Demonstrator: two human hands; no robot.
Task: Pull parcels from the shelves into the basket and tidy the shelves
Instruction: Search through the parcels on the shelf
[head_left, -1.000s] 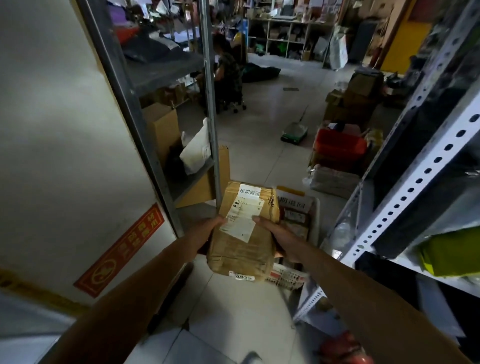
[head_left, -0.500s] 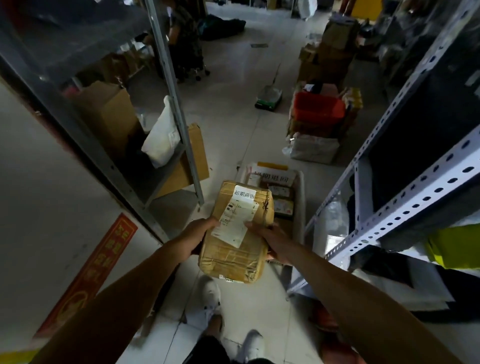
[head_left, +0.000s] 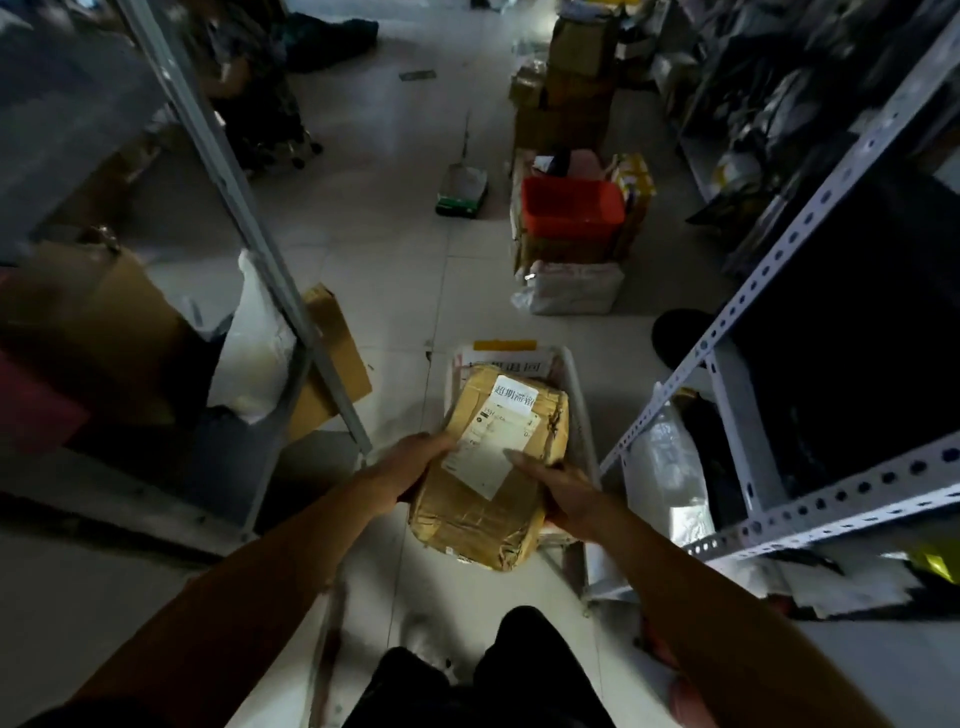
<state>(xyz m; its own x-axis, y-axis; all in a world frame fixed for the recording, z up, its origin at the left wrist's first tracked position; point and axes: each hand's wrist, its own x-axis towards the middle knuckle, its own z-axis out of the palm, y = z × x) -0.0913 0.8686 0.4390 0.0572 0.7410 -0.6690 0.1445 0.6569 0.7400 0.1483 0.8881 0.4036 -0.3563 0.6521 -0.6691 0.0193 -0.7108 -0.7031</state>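
Note:
A brown taped parcel (head_left: 483, 509) with white labels hangs low over the near end of the white basket (head_left: 582, 410) on the floor. My left hand (head_left: 410, 467) grips its left edge, thumb on top. My right hand (head_left: 566, 493) grips its right edge, thumb lying on the label. Inside the basket, beyond the parcel, a white printed sheet and a yellow strip (head_left: 504, 345) show; the rest of its contents are hidden. Grey metal shelves stand on the left (head_left: 249, 218), white perforated shelves on the right (head_left: 769, 280).
The left shelf holds a cardboard box (head_left: 104, 322) and a white bag (head_left: 260, 343); a flat carton (head_left: 337, 358) leans on its post. A red crate (head_left: 571, 208) on stacked boxes, a wrapped bundle (head_left: 571, 288) and a dustpan (head_left: 462, 189) lie further down the aisle. Silver bags (head_left: 670, 467) fill the right shelf's bottom.
The view has tipped downward and the parcel, held in both hands, has come lower and forward over the basket. My legs have come into view at the bottom.

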